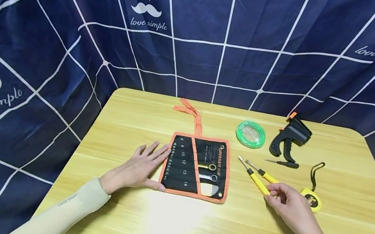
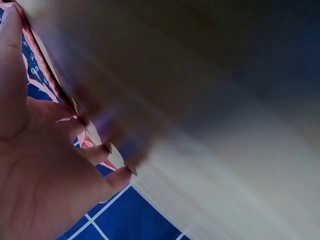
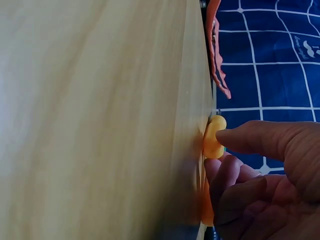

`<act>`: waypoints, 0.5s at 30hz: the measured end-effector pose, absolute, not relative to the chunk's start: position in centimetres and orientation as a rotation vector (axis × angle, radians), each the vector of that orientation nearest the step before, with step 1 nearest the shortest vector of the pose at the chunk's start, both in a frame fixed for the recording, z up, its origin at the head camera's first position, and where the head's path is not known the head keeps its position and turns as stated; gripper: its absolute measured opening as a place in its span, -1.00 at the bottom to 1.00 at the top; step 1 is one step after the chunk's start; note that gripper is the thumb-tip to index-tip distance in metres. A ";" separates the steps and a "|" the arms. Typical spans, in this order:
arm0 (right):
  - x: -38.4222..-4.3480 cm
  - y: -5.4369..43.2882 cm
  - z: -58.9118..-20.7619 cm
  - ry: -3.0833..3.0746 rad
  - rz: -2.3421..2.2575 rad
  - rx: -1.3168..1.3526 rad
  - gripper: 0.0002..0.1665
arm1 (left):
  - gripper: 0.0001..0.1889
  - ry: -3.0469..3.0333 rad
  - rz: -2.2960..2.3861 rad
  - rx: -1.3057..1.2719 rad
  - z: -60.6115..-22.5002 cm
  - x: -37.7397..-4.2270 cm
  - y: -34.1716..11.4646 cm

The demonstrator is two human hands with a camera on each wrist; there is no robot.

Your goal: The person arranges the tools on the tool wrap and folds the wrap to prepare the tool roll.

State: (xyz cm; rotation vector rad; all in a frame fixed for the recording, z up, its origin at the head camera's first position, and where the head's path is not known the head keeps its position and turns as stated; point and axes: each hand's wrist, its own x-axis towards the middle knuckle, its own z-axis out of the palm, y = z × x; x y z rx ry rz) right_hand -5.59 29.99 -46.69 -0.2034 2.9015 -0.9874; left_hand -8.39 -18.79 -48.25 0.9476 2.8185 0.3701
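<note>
A black tool pouch (image 1: 176, 165) with orange edging lies flat on the table. In its right section two ratchet wrenches (image 1: 208, 177) and a pale, rounded blade (image 1: 208, 190) stick out of the slots. My left hand (image 1: 137, 169) rests at the pouch's left edge, fingers spread, thumb at the lower corner. To the right, my right hand (image 1: 291, 207) pinches the handle end of a yellow-handled screwdriver (image 1: 257, 183) between thumb and fingers, its shaft pointing toward the pouch. A second yellow-handled screwdriver (image 1: 267, 177) lies just behind it, its handle end hidden by the hand.
Behind the right hand are a yellow tape measure (image 1: 315, 200) with a black strap, a small black screwdriver (image 1: 289, 164), a black bar clamp (image 1: 295, 133) and a coil of green wire (image 1: 240, 134). Orange ties (image 1: 197, 120) trail behind the pouch. A dark blue curtain (image 1: 195, 60) borders the table.
</note>
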 end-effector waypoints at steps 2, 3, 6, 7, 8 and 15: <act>-5.7 29.9 -46.6 2.877 -0.976 -0.182 -0.76 | 0.25 2.818 0.348 0.909 -48.0 -8.3 -18.8; -5.7 29.8 -46.6 2.866 -0.974 -0.172 -0.75 | 0.25 2.816 0.324 0.876 -47.9 -8.3 -18.7; -6.0 29.7 -46.5 2.840 -0.973 -0.141 -0.75 | 0.26 2.803 0.262 0.774 -47.4 -8.3 -18.6; -6.0 29.6 -46.5 2.830 -0.972 -0.130 -0.75 | 0.26 2.795 0.245 0.747 -47.2 -8.4 -18.6; -6.0 29.6 -46.4 2.820 -0.970 -0.122 -0.74 | 0.27 2.784 0.232 0.724 -47.0 -8.4 -18.6; -5.9 29.4 -46.3 2.806 -0.975 -0.064 -0.73 | 0.30 2.752 0.242 0.687 -46.9 -8.4 -18.7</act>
